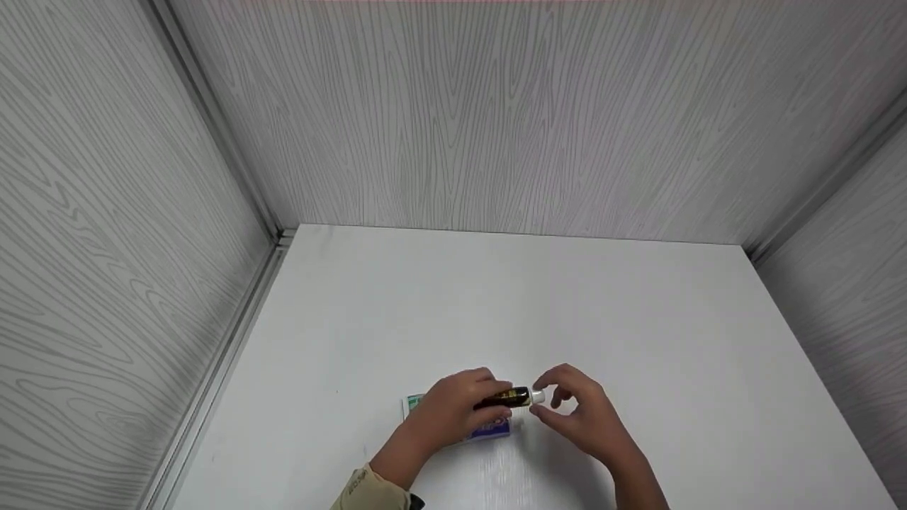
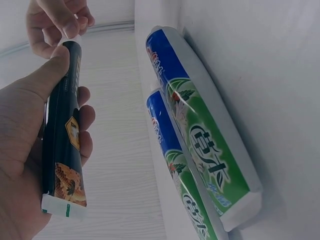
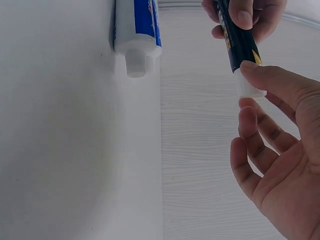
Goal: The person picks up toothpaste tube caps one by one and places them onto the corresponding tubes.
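Observation:
My left hand (image 1: 453, 405) grips a black toothpaste tube (image 2: 64, 125) with a honeycomb picture near its flat white end. The tube lies sideways in the head view, its white cap (image 3: 250, 84) pointing right. At that cap, the thumb and index finger of my right hand (image 1: 587, 419) pinch from both sides, while the other fingers hang loosely curled. Below and beside the left hand lie two blue, green and white toothpaste tubes, a nearer one (image 2: 215, 140) and another (image 2: 177, 162) next to it. In the head view my left hand covers most of them.
The white tabletop (image 1: 510, 304) stretches around the hands. Grey wood-grain panels stand at the back (image 1: 453, 113), at the left (image 1: 106, 248) and at the right. A metal rail (image 1: 212, 375) runs along the left edge.

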A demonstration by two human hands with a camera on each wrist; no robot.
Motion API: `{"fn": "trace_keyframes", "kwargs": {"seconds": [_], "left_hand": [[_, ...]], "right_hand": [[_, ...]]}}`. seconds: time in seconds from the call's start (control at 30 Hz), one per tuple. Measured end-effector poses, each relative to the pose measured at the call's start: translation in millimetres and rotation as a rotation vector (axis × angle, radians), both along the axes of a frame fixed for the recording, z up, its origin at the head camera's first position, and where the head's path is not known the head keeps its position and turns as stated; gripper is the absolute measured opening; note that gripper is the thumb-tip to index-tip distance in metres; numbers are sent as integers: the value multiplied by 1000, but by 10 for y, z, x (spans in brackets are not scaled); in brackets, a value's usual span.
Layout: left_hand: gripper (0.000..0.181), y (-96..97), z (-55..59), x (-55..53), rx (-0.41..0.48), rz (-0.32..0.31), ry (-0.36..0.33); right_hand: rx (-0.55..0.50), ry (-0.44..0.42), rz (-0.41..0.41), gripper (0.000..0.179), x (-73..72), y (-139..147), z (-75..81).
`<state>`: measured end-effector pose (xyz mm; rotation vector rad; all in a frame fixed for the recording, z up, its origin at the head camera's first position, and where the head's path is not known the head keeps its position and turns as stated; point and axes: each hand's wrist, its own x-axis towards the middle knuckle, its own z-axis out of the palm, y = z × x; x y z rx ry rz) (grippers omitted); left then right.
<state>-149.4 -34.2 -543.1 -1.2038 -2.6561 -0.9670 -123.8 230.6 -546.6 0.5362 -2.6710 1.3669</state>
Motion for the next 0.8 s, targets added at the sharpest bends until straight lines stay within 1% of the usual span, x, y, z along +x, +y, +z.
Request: {"fn": "trace_keyframes", "kwargs": {"seconds": [0.13, 0.23, 0.47, 0.67, 0.8], "left_hand": [[34, -3, -6, -11, 0, 1, 25], [33, -4, -6, -18, 4, 6, 35], [34, 1, 27, -8, 0, 17, 63], [35, -6, 67, 13, 10, 16, 41], [35, -8, 75, 19, 7, 14, 54]], "right_hand": [[7, 8, 10, 44, 6, 7, -1], [5, 11, 14, 44, 10, 9, 2], [15, 6, 15, 34, 20, 10, 8], [14, -28, 23, 24, 16, 18, 9], [17, -69, 24, 22, 10, 21, 10]]}}
